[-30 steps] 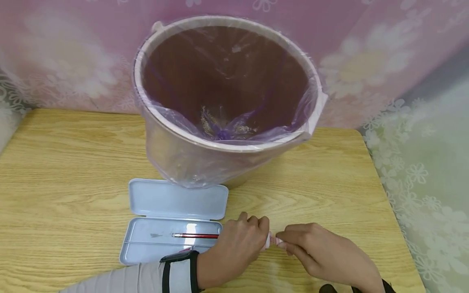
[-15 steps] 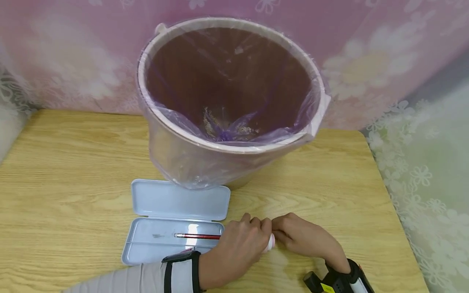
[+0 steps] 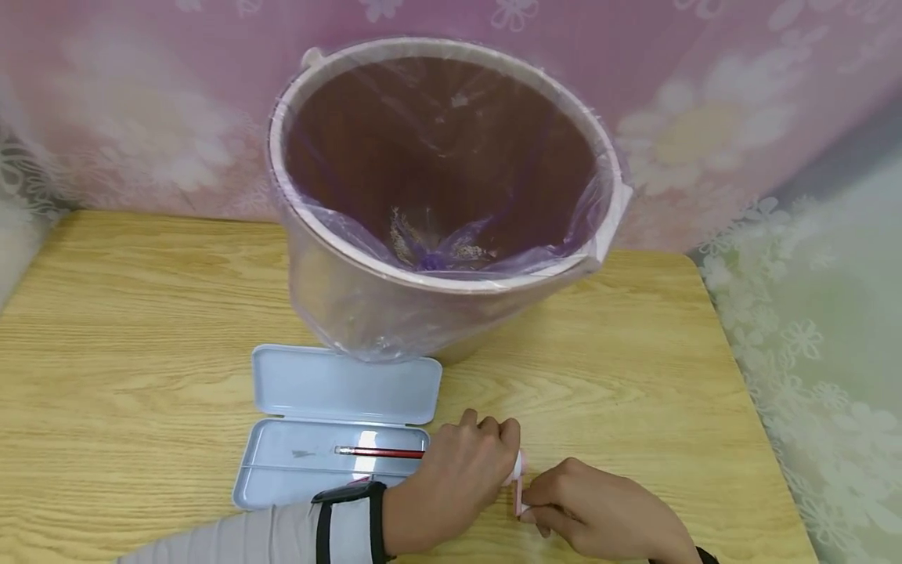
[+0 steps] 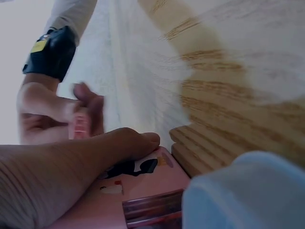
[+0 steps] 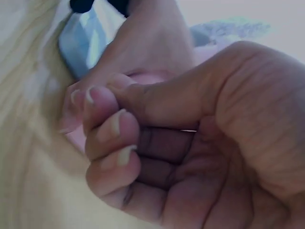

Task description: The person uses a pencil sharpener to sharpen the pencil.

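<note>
My left hand [image 3: 461, 474] grips a pink hand-crank pencil sharpener [image 4: 102, 210] and presses it down on the table; in the head view the hand hides most of it. The thumb lies along its printed pink top in the left wrist view. My right hand [image 3: 599, 505] pinches the knob of the sharpener's crank [image 3: 517, 497], which points toward me. A red pencil [image 3: 380, 452] stretches over the pale blue pencil case [image 3: 345, 388], and its far end disappears behind my left hand. Whether it sits in the sharpener, I cannot tell.
A large bin [image 3: 437, 286] lined with a clear purplish bag stands behind the pencil case. The case lies open, its lid toward the bin. Wooden table [image 3: 141, 313] surface extends on both sides, up to a flowered pink cloth [image 3: 176, 117].
The crank has turned round, and my right hand has gone with it, first in close to the sharpener, then down toward me. My left hand stays in place.
</note>
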`<state>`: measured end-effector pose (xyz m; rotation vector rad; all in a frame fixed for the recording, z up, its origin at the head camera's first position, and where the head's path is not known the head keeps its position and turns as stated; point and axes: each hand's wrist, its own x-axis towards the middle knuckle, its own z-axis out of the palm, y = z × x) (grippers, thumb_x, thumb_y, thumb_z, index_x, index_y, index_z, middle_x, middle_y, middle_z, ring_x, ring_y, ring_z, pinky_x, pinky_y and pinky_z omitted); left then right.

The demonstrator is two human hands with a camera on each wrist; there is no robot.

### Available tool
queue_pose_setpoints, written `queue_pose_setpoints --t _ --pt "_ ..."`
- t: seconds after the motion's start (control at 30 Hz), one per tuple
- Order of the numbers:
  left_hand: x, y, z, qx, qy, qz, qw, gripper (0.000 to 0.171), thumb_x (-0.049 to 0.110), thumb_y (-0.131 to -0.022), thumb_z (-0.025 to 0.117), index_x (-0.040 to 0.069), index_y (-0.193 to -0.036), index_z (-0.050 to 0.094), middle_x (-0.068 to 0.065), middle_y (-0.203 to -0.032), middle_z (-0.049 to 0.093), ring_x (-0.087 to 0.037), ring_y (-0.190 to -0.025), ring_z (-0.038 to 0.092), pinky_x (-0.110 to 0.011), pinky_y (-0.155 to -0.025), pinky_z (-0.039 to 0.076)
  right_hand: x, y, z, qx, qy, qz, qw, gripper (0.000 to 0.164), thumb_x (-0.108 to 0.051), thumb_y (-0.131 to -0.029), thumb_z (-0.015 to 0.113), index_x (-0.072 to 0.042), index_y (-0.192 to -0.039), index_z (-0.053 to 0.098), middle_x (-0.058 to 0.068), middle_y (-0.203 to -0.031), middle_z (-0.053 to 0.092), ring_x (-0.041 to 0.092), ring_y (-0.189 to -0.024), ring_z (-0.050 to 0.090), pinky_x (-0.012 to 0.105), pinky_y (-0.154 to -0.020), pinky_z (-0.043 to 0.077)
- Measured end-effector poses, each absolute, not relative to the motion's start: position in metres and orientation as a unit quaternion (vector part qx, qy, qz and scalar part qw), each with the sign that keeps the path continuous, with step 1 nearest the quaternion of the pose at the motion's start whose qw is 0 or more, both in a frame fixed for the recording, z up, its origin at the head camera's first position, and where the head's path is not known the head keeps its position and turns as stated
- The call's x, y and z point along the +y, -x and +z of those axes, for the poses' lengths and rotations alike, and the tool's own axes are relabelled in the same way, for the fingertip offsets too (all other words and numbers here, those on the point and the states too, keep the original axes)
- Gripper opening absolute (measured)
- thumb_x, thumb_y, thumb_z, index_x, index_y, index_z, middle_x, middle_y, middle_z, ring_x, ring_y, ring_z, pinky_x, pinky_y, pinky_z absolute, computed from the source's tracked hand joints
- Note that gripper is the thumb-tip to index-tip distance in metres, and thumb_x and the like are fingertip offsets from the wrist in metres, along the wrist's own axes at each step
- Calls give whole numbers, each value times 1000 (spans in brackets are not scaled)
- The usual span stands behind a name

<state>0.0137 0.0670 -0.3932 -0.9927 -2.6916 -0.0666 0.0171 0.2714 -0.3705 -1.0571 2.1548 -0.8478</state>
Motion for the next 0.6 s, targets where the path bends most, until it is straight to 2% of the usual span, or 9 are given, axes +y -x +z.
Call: queue_pose_setpoints --t 0.13,0.23,0.4,0.6 --pt "67 -13 -393 -929 345 -24 132 33 24 -87 76 19 -73 46 8 -56 44 -5 -50 34 -18 -38 26 271 -21 -349 831 384 -277 291 32 -28 -107 50 -24 -75 55 -22 -68 32 -13 -62 32 9 -56 37" --pt "67 -13 -394 -928 345 -26 139 33 24 -86 76 19 -73 46 8 -56 44 -4 -51 34 -18 -38 25 272 -18 -338 832 402 -268 271 29 -25 -107 52 -27 -78 55 -22 -70 34 -13 -64 33 8 -58 38" --pt "68 -13 -395 -928 343 -31 144 34 24 -87 76 19 -72 46 8 -55 42 -4 -51 31 -18 -39 22 275 -11 -335 810 443 -286 259 28 -16 -106 53 -23 -78 54 -15 -68 36 -14 -65 29 4 -58 32" --pt "68 -13 -395 -929 338 -29 151 34 27 -85 77 19 -72 47 8 -56 44 -3 -51 36 -17 -39 27 276 -5 -334 801 469 -301 218 25 -11 -104 55 -25 -84 57 -15 -68 45 -16 -68 34 0 -63 34"
